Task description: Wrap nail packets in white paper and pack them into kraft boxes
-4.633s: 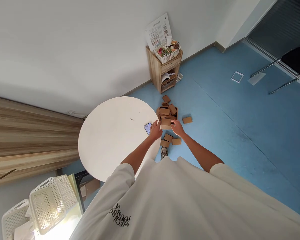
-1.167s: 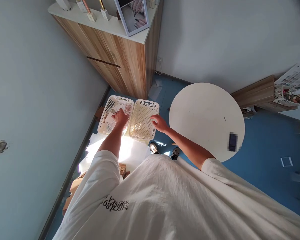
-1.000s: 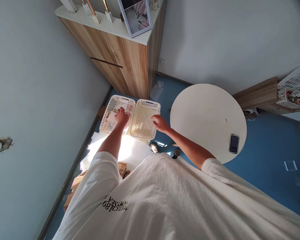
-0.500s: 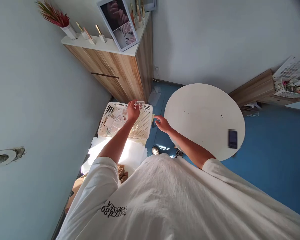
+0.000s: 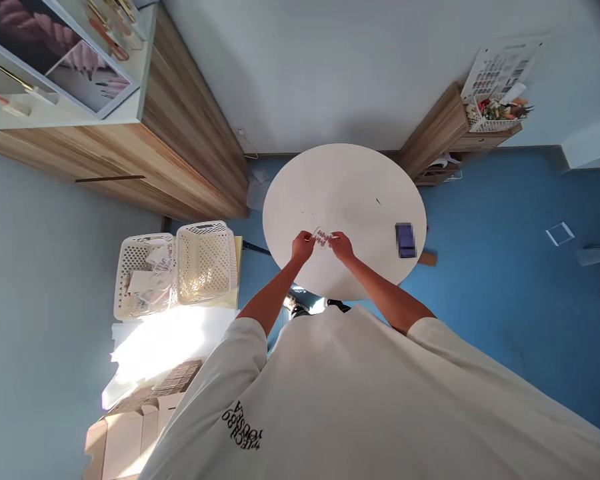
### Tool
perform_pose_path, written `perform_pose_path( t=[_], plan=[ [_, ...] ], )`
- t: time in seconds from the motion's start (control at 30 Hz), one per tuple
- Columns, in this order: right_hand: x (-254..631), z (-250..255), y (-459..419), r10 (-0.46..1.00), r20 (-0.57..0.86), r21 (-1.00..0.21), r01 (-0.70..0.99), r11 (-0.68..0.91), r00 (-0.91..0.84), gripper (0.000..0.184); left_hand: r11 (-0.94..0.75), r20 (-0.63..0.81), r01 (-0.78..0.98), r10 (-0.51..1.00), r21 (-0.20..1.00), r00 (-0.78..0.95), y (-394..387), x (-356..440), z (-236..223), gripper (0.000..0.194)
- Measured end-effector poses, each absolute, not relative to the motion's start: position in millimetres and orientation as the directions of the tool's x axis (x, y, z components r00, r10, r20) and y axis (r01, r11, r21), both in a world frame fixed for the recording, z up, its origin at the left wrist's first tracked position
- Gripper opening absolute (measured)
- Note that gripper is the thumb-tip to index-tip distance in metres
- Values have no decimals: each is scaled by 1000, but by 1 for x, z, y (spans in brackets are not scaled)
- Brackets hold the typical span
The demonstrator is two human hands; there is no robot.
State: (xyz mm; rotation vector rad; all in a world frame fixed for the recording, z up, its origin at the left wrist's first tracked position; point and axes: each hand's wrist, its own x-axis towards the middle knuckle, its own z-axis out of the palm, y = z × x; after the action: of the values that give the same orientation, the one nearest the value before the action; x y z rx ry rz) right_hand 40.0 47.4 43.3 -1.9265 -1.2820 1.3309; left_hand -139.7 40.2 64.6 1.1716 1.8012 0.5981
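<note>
Both hands (image 5: 303, 247) (image 5: 341, 247) moved to the table (image 5: 345, 180), pinching one clear strip (image 5: 321, 236).

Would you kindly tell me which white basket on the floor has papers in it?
The left basket in view holds white papers; the right basket shows bare lattice.

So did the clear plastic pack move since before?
Yes: the pack went from the white baskets to over the round table, between left hand and right hand.
</note>
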Motion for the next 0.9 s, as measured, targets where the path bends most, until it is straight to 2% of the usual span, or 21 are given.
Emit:
perform_pose_path(
  t=[0.17,0.37,0.57,0.67,0.77,0.9],
  plan=[
    [116,13,39,843,-516,-683,523,-510,149,29,504,-540,522,837,688,-95,26,-69,26,28],
    [155,-8,36,845,-528,-666,579,-470,78,33,498,-596,593,802,632,-38,12,-27,1,44],
    [165,-17,39,867,-498,-682,603,-413,30,46,440,-600,682,800,584,-3,11,-11,1,22],
    [166,-20,40,879,-476,-698,596,-397,29,49,435,-599,695,801,572,-8,13,-8,2,19],
    [167,-20,39,885,-466,-702,606,-375,8,50,449,-610,681,792,578,-5,12,-8,2,26],
    [169,-20,32,895,-445,-707,625,-330,-30,46,445,-542,617,840,649,-37,6,-8,0,48]
  ],
)
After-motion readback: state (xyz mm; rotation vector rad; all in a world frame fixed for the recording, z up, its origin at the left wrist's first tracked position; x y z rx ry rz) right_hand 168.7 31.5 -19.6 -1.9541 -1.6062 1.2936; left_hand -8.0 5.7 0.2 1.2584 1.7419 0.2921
